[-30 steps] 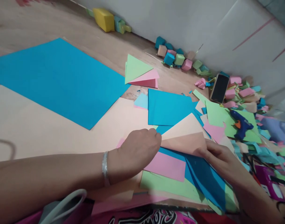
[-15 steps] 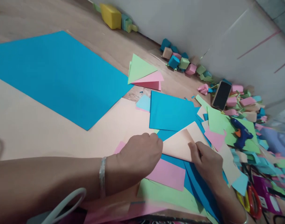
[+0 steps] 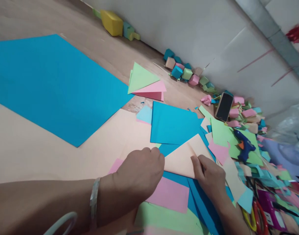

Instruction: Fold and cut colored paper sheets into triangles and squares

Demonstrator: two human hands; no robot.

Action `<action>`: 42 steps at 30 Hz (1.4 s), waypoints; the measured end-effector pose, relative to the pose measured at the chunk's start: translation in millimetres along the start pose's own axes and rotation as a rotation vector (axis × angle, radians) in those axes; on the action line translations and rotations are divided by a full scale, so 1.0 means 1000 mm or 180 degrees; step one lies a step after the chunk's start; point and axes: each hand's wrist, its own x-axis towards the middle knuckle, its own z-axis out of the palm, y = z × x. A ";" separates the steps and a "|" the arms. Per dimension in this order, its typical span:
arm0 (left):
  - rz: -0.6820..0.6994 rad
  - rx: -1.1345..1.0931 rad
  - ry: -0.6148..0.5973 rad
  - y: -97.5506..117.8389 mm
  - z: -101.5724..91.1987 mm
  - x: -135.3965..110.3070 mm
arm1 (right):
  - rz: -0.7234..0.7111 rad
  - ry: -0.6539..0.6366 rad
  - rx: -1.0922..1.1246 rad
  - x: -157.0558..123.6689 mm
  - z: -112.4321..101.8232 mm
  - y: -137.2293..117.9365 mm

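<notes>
A peach sheet of paper folded into a triangle [image 3: 182, 156] lies on a pile of blue, pink and green papers. My left hand [image 3: 137, 174], wearing a silver bangle, has its fingers curled and pinches the triangle's left corner. My right hand [image 3: 209, 176] presses its fingers down on the fold at the triangle's right side. A pink rectangle [image 3: 169, 195] and blue sheets [image 3: 175, 124] lie under and around the folded piece.
A big blue sheet [image 3: 51, 85] lies on a larger peach sheet [image 3: 36, 153] at left. Green and pink folded triangles [image 3: 145, 83] sit farther back. Paper cubes [image 3: 186, 70], a phone [image 3: 224, 106], a blue glue gun [image 3: 243, 145] and scissors [image 3: 258, 217] crowd the right, by the wall.
The lifted peach flap has been folded down flat into a triangle. My right hand moved from the flap's edge onto the fold; my left hand stayed on the corner.
</notes>
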 end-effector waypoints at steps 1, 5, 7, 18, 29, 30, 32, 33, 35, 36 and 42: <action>-0.0001 -0.0008 -0.0003 0.000 0.000 0.000 | 0.0001 -0.0006 0.0035 0.001 -0.001 0.000; 0.0021 -0.0001 0.0033 0.000 0.002 0.001 | 0.0087 -0.0055 0.0056 0.003 -0.001 -0.001; -0.0005 0.0005 0.0020 0.000 0.003 0.002 | 0.0190 -0.0089 0.0019 0.003 -0.001 -0.001; -0.0042 -0.0015 -0.0063 0.002 -0.001 0.001 | 0.0152 -0.0086 -0.0167 0.004 0.002 -0.002; -0.0059 -0.0037 -0.0149 0.001 -0.003 0.003 | -0.0024 -0.0005 -0.0181 0.005 0.002 -0.001; -0.0064 -0.0041 -0.0152 0.001 -0.003 0.003 | -0.0036 0.0007 -0.0176 0.005 0.002 -0.001; -0.0079 -0.0044 -0.0168 0.001 -0.004 0.003 | -0.0054 0.0023 -0.0176 0.005 0.001 -0.002; -0.0081 -0.0041 -0.0177 0.001 -0.005 0.003 | -0.0060 0.0023 -0.0177 0.006 0.001 -0.002; -0.0073 -0.0026 -0.0165 0.000 -0.005 0.003 | -0.0059 0.0008 -0.0174 0.006 0.001 -0.002; -0.0068 -0.0019 -0.0149 0.000 -0.005 0.003 | -0.0053 0.0001 -0.0172 0.006 0.000 -0.002; -0.0154 -0.0023 -0.0101 0.000 -0.002 0.006 | -0.0071 0.0001 -0.0223 0.006 0.000 -0.002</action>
